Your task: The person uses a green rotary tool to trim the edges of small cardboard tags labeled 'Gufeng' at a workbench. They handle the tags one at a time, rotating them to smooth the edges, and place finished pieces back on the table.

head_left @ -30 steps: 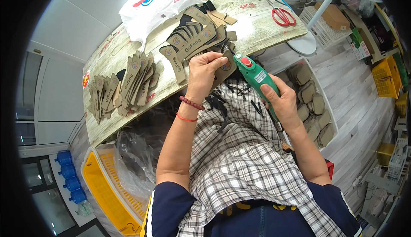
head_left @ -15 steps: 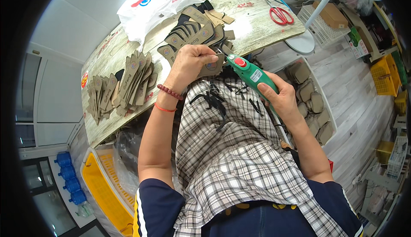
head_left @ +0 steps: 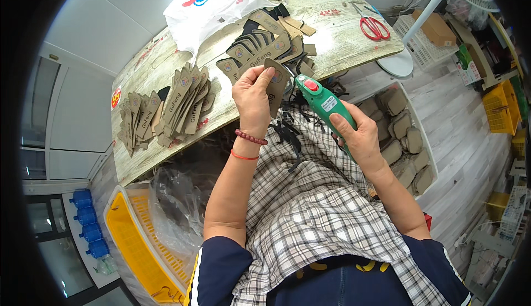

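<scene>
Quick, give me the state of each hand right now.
Left hand: closed on a brown insole-shaped piece.
Right hand: closed around a green electric cutter.

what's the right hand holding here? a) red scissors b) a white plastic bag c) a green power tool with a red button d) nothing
c: the right hand grips the green power tool, its tip at the brown cardboard piece that the left hand holds up; the red scissors lie untouched on the table.

cutouts [head_left: 166,110] left on table [head_left: 332,35], scissors [head_left: 375,27] right
</scene>
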Demonstrator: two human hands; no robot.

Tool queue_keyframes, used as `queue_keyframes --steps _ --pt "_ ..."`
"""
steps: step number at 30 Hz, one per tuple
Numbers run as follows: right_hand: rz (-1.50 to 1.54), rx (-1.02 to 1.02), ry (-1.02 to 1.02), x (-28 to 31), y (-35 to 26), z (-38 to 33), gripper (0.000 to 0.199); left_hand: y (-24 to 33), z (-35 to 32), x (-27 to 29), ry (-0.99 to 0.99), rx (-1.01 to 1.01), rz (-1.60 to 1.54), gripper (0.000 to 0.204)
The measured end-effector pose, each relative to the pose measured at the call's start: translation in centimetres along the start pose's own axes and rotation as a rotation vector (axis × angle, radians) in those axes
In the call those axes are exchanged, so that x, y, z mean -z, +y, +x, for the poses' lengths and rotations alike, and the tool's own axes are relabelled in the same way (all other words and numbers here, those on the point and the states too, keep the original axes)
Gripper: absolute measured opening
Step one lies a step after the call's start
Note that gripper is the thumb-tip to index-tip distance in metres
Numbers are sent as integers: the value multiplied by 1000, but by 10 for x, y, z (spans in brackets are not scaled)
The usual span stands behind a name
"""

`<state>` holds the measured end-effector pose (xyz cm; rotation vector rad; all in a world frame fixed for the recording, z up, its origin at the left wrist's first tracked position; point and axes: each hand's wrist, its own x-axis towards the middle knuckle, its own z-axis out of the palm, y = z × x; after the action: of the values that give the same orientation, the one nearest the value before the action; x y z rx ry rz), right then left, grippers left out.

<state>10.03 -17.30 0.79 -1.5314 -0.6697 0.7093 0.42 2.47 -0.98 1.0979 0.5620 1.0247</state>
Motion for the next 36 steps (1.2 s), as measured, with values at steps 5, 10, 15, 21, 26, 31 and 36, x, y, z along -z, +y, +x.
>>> queue_keyframes --steps 5,10,15,21,26,31,36 --pt "-29 -2 6 -1 -2 2 43 -3 -2 -2 36 -34 21 9" --pt "-18 -5 -10 -2 -1 2 43 1 -3 -2 22 -19 29 10" --pt "-24 28 -29 -4 -3 4 43 5 -4 2 -10 29 79 9" --pt "-51 37 15 -5 -5 10 42 30 6 26 28 -5 160 6" --pt "-26 25 26 5 3 9 42 92 91 141 495 -87 834 20" --pt "-50 -20 58 8 12 4 43 50 74 101 212 -571 1271 26" --pt "-86 -48 94 16 22 7 46 -32 83 5 -36 -653 1453 41"
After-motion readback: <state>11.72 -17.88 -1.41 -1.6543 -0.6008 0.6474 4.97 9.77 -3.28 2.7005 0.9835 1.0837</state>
